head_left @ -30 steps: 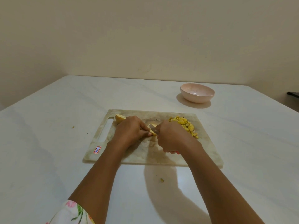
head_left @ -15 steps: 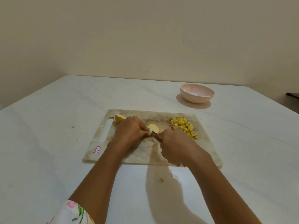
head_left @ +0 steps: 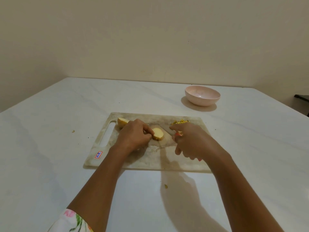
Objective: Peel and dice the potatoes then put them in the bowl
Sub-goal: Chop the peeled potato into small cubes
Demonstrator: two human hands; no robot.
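Note:
A marbled cutting board (head_left: 147, 158) lies on the white table. My left hand (head_left: 133, 136) pinches a pale peeled potato slice (head_left: 158, 133) at the board's middle. Behind that hand lies a larger potato piece (head_left: 121, 122). My right hand (head_left: 189, 139) grips a knife by its red handle (head_left: 178, 134); the blade is hidden under the hand. A pile of yellow diced potato (head_left: 179, 122) shows just beyond my right hand. The pink bowl (head_left: 202, 97) stands empty at the back right.
Small scraps lie on the table: one (head_left: 165, 186) in front of the board and one (head_left: 73, 131) to its left. A dark object (head_left: 301, 97) sits past the table's right edge. A wall stands behind the table.
My right hand with the knife has drawn away to the right from the slice toward the diced pile. My left hand stays on the slice, which now shows fully.

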